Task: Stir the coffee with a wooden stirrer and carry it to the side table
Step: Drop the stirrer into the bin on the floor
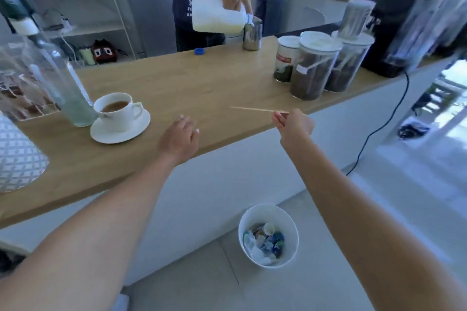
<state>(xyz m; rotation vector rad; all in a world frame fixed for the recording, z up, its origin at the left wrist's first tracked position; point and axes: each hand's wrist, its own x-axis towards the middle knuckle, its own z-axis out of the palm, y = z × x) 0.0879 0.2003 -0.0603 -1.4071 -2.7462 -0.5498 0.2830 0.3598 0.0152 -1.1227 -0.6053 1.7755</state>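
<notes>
A white cup of brown coffee [116,111] stands on a white saucer [121,131] at the left of the wooden counter [202,78]. My right hand [294,125] pinches one end of a thin wooden stirrer [255,109], which points left, level above the counter's front edge. My left hand [180,137] hovers over the counter between the cup and the stirrer, fingers apart and holding nothing. Both hands are well clear of the cup.
A clear glass bottle [68,91] stands just left of the cup. Three jars [318,63] and a black coffee machine [409,23] sit at the right. Across the counter a person pours from a white jug [217,15] into a steel pitcher [252,33]. A white bin [267,235] stands on the floor.
</notes>
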